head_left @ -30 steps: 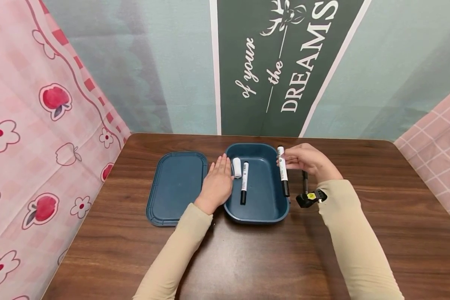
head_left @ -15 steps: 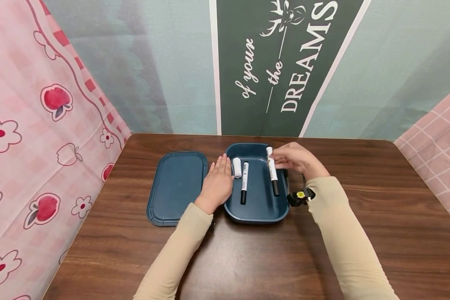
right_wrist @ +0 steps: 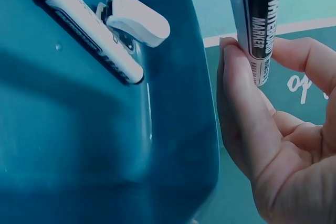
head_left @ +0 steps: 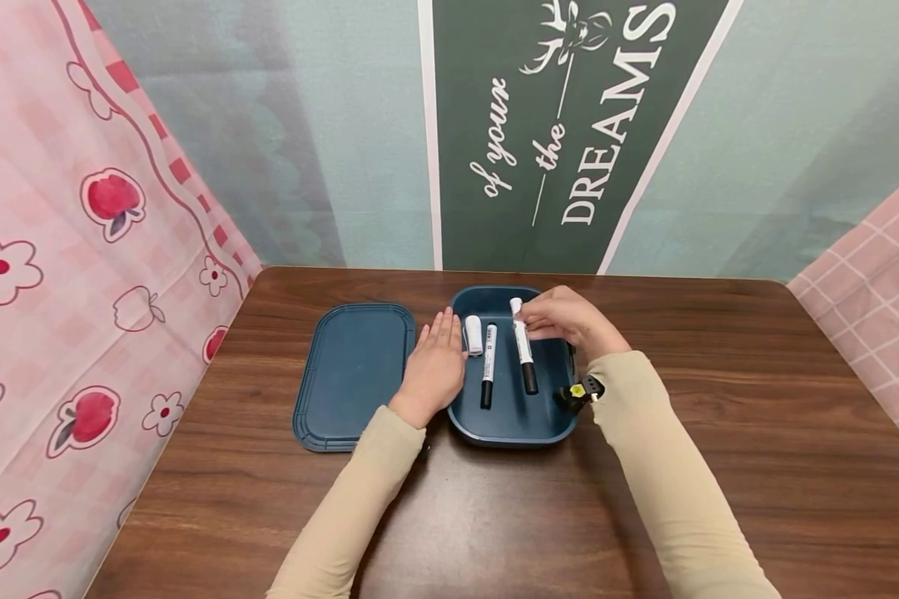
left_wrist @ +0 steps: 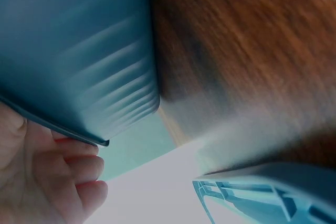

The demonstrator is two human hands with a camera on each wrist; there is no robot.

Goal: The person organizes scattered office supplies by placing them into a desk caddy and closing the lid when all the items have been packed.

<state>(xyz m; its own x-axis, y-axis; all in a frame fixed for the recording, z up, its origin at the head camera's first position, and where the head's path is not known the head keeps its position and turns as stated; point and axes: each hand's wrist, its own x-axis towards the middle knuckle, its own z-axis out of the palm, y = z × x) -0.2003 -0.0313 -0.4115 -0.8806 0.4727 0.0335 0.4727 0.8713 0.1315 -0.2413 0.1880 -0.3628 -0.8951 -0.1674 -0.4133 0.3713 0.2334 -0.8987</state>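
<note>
A blue box (head_left: 513, 424) holds a white marker with a black cap (head_left: 489, 366) and a small white object (head_left: 474, 335) along its left side. Over the box, my right hand (head_left: 573, 320) pinches a second whiteboard marker (head_left: 523, 345) near its white end, black cap toward me. The right wrist view shows thumb and fingers of the right hand (right_wrist: 294, 135) around this marker (right_wrist: 257, 24). My left hand (head_left: 436, 364) rests with straight fingers on the box's left rim; in the left wrist view the left hand (left_wrist: 58, 177) touches the rim from outside.
A blue lid (head_left: 355, 374) lies on the brown wooden table (head_left: 449, 516), left of the box. A dark object (head_left: 572, 358), partly hidden by the right hand, is at the box's right edge. Printed curtains (head_left: 330, 150) stand behind the table.
My right hand has moved left with the marker, from the box's right rim to above its interior. The left hand has stayed in place.
</note>
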